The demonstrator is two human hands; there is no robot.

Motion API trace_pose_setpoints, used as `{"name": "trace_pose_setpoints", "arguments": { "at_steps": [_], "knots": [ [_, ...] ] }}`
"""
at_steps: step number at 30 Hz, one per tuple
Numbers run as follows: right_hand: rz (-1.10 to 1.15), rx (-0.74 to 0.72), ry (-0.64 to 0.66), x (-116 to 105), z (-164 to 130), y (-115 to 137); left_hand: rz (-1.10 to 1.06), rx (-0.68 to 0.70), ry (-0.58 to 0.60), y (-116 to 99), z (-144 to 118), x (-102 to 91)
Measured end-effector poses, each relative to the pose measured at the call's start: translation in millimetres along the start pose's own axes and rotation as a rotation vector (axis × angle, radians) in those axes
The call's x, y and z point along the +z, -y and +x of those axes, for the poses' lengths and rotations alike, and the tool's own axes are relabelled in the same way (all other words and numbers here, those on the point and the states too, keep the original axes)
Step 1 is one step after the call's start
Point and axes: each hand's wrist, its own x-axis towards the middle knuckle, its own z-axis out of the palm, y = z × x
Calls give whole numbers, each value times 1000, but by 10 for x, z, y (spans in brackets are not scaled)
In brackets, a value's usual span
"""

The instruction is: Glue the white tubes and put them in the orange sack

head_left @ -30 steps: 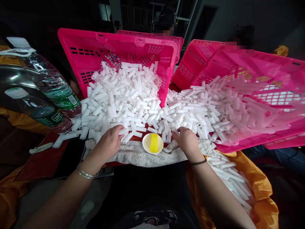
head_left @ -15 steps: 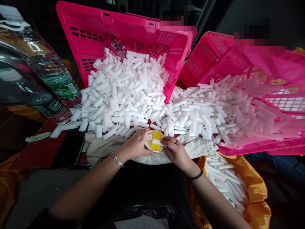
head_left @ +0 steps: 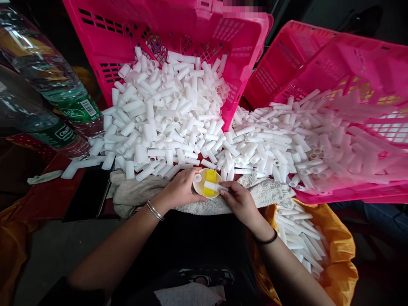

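Note:
A small round pale dish (head_left: 199, 187) sits at the front of the table, with a yellow strip (head_left: 210, 175) across it. My left hand (head_left: 181, 187) curls around the dish's left side, its thumb along the near rim. At its fingertips is a short white plastic tube (head_left: 197, 178), end towards me. Closed in a pinch, my right hand (head_left: 239, 199) holds a longer white tube (head_left: 214, 186) by its right end. That tube lies across the yellow strip; whether it touches is hard to see. A grey towel (head_left: 134, 191) lies under both hands.
Loose white tubes (head_left: 172, 114) spill from a tilted pink basket (head_left: 251, 51). Another pink basket (head_left: 318, 42) holds more on the right. Water bottles (head_left: 76, 102) and a dark phone-like slab (head_left: 87, 193) are at left. Long white pieces fill an orange sack (head_left: 346, 250) at lower right.
The right hand has moved slightly right, and more of its white tube shows across the yellow strip. My left hand keeps its hold beside the dish. The camera view has shifted a little.

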Motion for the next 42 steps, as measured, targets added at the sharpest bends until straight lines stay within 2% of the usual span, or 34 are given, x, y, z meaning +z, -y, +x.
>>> {"name": "trace_pose_setpoints", "arguments": {
  "at_steps": [3,5,9,10,15,18,20,23,25,27,30,32,34,38,40,42],
  "knots": [
    [-109,-167,-12,-12,-3,-3,-4,21,-6,17,2,6],
    [-87,-189,-12,-11,-10,5,-11,19,-10,31,1,13],
    [100,132,0,27,-38,27,-24,3,-6,52,-1,19],
    [96,161,-17,41,-43,35,-27,5,-5,55,0,18],
    [-65,-114,-99,80,-45,53,-42,9,7,46,12,6],
    [13,-19,-76,64,-46,31,-48,-2,19,43,17,2],
    [-25,-32,-72,42,-52,8,-48,-10,28,48,21,1],
    [-192,-288,-75,10,-61,-8,-24,19,44,55,26,-10],
    [-171,-363,-103,-2,-58,20,21,104,22,36,30,-42],
    [-8,-250,-180,-10,-42,93,88,192,-42,-17,36,-101],
    [301,23,-247,-44,9,266,205,256,-76,-162,38,-225],
    [413,129,-204,-88,51,389,288,304,-61,-277,28,-305],
    [431,183,-129,-137,93,492,409,366,-74,-385,3,-356],
    [303,230,-15,-202,149,628,640,414,-85,-574,-89,-353],
    [181,187,-44,-233,136,671,569,363,-42,-682,-144,-326],
    [1,-6,-141,-266,82,711,338,240,62,-809,-199,-302]
  ]
}}
